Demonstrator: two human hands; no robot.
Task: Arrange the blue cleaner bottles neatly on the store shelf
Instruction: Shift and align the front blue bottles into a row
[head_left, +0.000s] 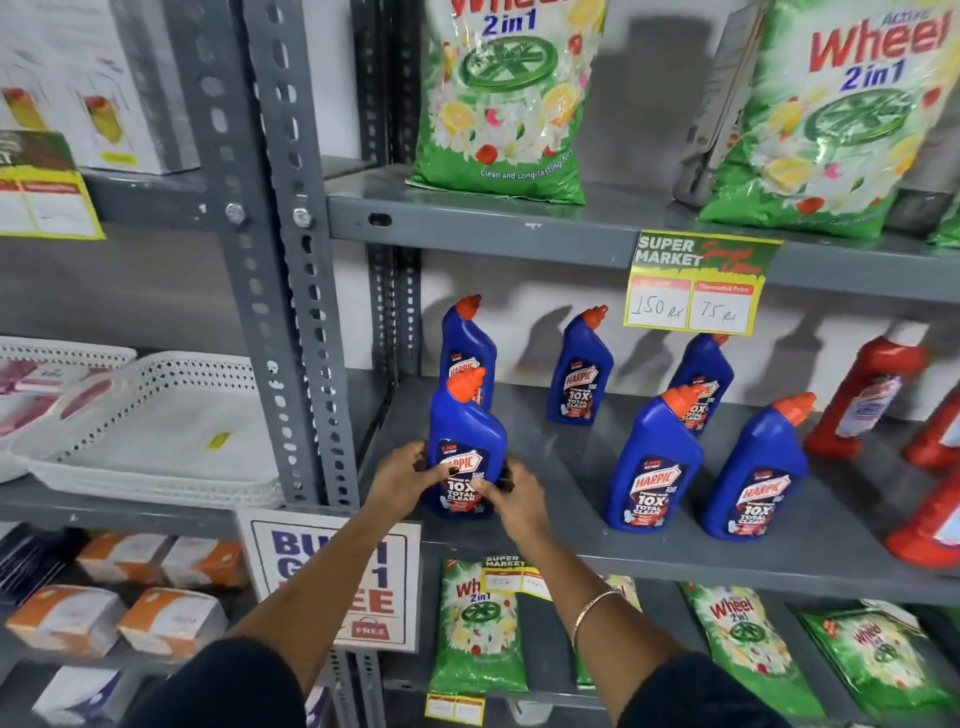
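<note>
Both hands, left (402, 480) and right (511, 499), clasped round front-left bottle (465, 447) on shelf (571, 467), 9 o'clock end. Five other blue bottles scattered toward 3 o'clock, unaligned. Barely begun.

Single head-worn wide-angle view, looking forward and down, close to the grey metal store shelf (571, 467); forearms enter from the bottom edge. No second view.

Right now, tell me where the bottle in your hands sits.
The held blue bottle stands at the front left of the middle shelf, directly before another blue bottle, both hands around it.
</note>
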